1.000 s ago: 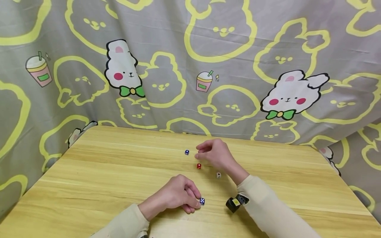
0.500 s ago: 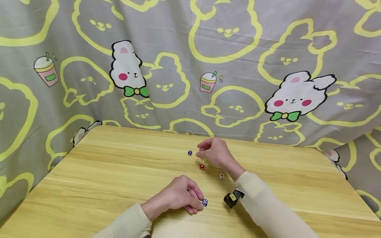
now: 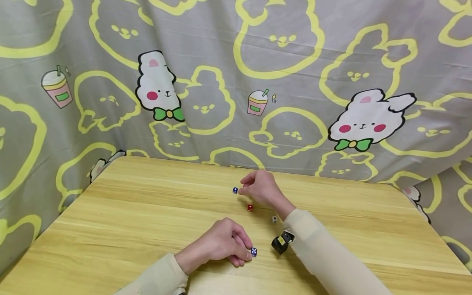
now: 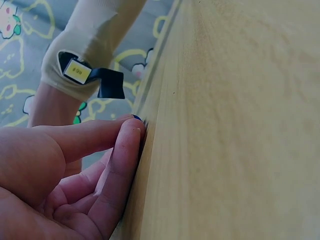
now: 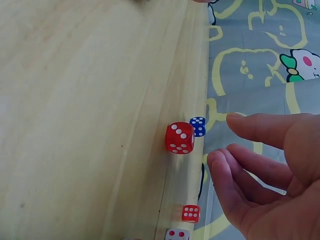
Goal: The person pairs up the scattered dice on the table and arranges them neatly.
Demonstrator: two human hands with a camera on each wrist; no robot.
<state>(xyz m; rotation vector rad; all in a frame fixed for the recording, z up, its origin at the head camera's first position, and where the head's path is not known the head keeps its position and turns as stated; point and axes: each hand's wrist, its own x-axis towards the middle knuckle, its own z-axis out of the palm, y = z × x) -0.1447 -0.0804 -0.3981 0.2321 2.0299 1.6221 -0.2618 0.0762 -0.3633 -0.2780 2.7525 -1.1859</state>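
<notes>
My left hand (image 3: 223, 243) pinches a blue die (image 3: 253, 252) at the tips of thumb and finger, low over the near part of the table. In the left wrist view only a sliver of that blue die (image 4: 136, 117) shows. Farther back, my right hand (image 3: 261, 188) hovers just right of another blue die (image 3: 235, 190). Its thumb and fingers (image 5: 220, 167) are apart with nothing between them in the right wrist view. A red die (image 3: 250, 208) lies in front of this hand, and a white die (image 3: 274, 219) lies below its wrist.
A second, smaller-looking red die (image 5: 191, 213) shows in the right wrist view near the white die (image 5: 177, 234). The wooden table (image 3: 147, 196) ends at a grey patterned curtain (image 3: 206, 49). A black camera (image 3: 281, 242) sticks out from my right wrist.
The view has shifted slightly. My right hand has moved a little left, closer to the far blue die. My left hand keeps its pinch on the near blue die.
</notes>
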